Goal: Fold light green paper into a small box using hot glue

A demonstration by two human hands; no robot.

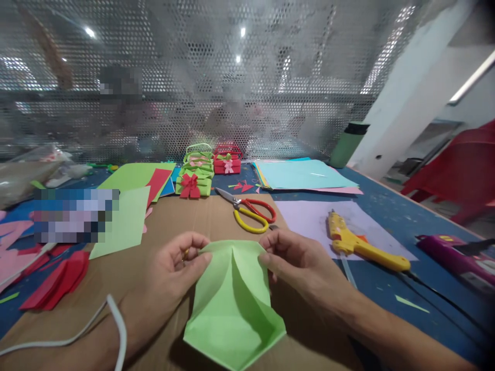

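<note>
A light green folded paper bag [216,293] is held up between my hands over the brown cardboard [154,288]. Its wide mouth faces me, and the far end is pinched narrower with a crease in the middle. My left hand [178,268] grips the far left corner between thumb and fingers, a ring on one finger. At the far right corner, my right hand [294,263] pinches the paper the same way. Beyond them lie scissors [251,211] with one red and one yellow handle, blades apart.
A yellow glue gun [359,247] rests on lilac paper [301,216] at right, near a purple device [456,263]. Small green bags [195,178], a red bag [227,164] and a paper stack [305,175] stand behind. A white cable [116,324] crosses my left forearm; red pieces [58,281] lie left.
</note>
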